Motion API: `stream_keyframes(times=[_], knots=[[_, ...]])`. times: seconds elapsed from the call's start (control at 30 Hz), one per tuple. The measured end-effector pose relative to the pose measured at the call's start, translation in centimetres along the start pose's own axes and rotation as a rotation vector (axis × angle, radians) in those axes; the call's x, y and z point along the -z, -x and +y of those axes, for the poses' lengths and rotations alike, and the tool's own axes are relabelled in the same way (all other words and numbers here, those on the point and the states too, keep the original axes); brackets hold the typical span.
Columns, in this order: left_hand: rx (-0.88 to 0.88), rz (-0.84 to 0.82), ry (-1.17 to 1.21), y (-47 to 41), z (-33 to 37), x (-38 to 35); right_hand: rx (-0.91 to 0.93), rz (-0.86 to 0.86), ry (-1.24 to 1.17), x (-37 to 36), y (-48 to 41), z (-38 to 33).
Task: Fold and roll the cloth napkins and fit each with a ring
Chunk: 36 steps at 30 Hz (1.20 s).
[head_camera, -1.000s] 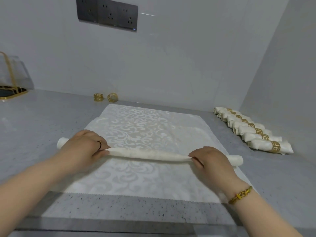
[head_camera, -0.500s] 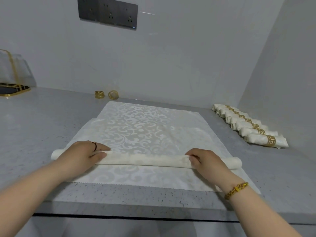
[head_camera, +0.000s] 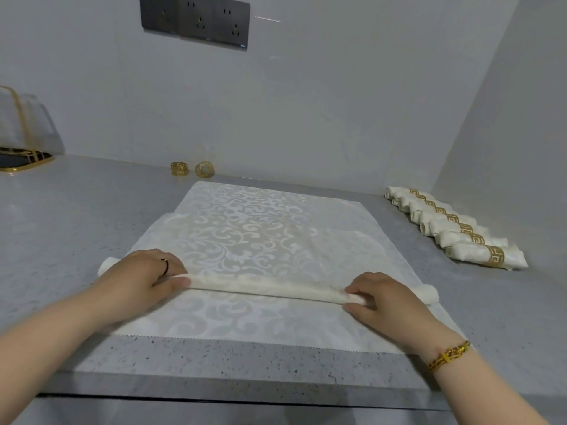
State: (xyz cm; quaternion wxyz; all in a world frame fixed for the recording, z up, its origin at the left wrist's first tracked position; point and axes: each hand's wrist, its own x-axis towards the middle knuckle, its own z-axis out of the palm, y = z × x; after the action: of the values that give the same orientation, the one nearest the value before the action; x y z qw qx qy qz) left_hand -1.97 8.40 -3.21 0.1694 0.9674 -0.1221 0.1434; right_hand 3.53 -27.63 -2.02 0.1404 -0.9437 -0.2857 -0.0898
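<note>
Two grasps held the napkin roll, left hand at 9 o'clock, right hand at 3; even pressure looked essential.

Wall sockets; gold-rimmed tray far L.

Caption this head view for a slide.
Left hand and right hand grip a napkin roll on flat cloth; ringed rolls wait aside.
</note>
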Motion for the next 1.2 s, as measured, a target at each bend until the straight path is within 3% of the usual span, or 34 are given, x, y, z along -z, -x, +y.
stream_keyframes(times=[0.17,0.27,0.37,0.53,0.67,0.8,1.2], knots=[[0.142,-0.046,0.033,-1.7,-0.2,-0.1,-0.155,0.001,-0.107,0.6,-1.9,-0.1],[0.225,-0.085,0.008,-2.6,-0.1,-0.2,-0.188,-0.02,-0.029,0.1,-3.1,0.0],[0.194,0.033,0.006,-2.8,-0.2,-0.4,-0.147,0.002,0.1,-0.8,-3.8,0.3],[-0.021,0.119,-0.042,-2.3,-0.1,-1.3,0.003,0.177,0.053,-1.6,-3.8,0.6],[0.004,0.081,0.116,-1.7,0.0,-1.1,-0.016,0.077,-0.128,-1.4,-2.5,1.4],[0.029,0.049,0.034,-2.1,0.1,-1.2,-0.073,0.047,-0.248,-0.7,-2.5,1.5],[0.232,-0.033,-0.007,-5.9,-0.7,-1.9,-0.226,0.003,-0.068,-1.2,-7.0,1.6]])
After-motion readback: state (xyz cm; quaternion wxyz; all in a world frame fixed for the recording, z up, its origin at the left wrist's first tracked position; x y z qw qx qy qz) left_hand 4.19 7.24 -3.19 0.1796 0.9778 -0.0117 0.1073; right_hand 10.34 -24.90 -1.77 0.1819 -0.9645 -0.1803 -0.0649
